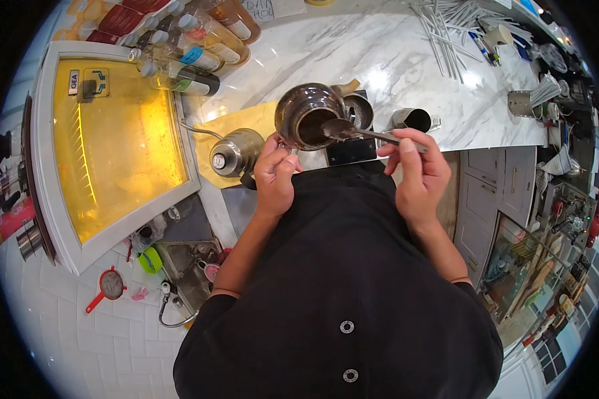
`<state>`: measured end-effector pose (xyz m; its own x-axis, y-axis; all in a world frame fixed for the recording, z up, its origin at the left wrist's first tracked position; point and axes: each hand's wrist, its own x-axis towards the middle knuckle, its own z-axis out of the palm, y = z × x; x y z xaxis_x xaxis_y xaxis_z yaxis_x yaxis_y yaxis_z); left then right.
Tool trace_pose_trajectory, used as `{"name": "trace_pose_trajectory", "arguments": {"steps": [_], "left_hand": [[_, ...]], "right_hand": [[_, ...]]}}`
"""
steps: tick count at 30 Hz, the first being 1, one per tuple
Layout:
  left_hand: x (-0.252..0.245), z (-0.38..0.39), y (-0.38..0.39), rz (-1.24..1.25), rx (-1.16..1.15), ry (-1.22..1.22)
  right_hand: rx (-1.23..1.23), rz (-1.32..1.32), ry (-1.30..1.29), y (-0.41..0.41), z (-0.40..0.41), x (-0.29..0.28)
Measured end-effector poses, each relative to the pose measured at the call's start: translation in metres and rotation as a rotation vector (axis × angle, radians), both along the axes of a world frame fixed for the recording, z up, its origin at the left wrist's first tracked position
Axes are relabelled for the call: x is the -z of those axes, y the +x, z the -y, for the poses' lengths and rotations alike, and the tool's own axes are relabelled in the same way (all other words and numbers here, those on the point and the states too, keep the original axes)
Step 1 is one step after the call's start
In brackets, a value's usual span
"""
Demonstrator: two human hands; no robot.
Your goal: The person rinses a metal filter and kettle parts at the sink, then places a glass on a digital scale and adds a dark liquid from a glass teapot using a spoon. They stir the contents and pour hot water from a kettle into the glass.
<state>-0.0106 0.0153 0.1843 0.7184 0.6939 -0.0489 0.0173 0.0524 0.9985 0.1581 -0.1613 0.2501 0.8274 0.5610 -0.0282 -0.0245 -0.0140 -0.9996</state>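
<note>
My left hand (278, 172) holds a round glass coffee server (309, 117) by its handle, with dark liquid (315, 127) inside. In my right hand (419, 172) is the handle of a metal spoon (340, 129), its bowl over the server's mouth. Behind and right of the server, partly hidden, lies a round perforated metal piece (362, 110). A black device (352, 152), perhaps a scale, sits at the counter edge below the spoon. A steel gooseneck kettle (237, 153) stands left of my left hand on a yellow sheet (207, 174). A metal pitcher (414, 119) is beyond my right hand.
Several bottles (199, 50) cluster at the back left of the marble counter (319, 50). A white-framed yellow panel (120, 149) rises at left, with a sink (187, 267) below it. Wrapped straws (442, 37) lie back right, near a metal straw holder (520, 103). Drawers (481, 174) are at right.
</note>
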Motion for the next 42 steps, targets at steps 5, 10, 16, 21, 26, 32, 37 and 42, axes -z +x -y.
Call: {"name": "trace_pose_trajectory", "arguments": {"steps": [5, 10, 16, 21, 26, 32, 37, 42], "left_hand": [[0.021, -0.005, -0.005, 0.007, -0.051, -0.018], [0.027, -0.006, -0.004, 0.008, -0.081, -0.043], [0.025, -0.005, -0.004, -0.009, -0.063, -0.038], [0.025, -0.005, -0.007, -0.001, -0.063, -0.047], [0.028, -0.006, -0.011, -0.004, -0.05, -0.019], [0.018, -0.002, -0.007, 0.111, 0.008, -0.002], [0.008, 0.0, -0.012, 0.118, 0.05, -0.069], [0.02, -0.005, -0.023, 0.202, 0.059, -0.013]], "right_hand": [[0.142, 0.062, 0.011, 0.019, 0.017, 0.013], [0.092, 0.378, -0.209, 0.026, 0.021, 0.035], [-0.127, 0.953, -0.26, 0.028, 0.016, 0.05], [-0.119, 0.941, -0.284, 0.026, 0.015, 0.048], [-0.016, 0.845, -0.076, 0.019, 0.015, 0.017], [-0.187, 0.807, 0.051, 0.003, 0.0, -0.019], [-0.26, 0.915, 0.02, -0.009, -0.02, -0.017], [-0.306, 0.97, -0.044, -0.017, -0.029, -0.019]]}}
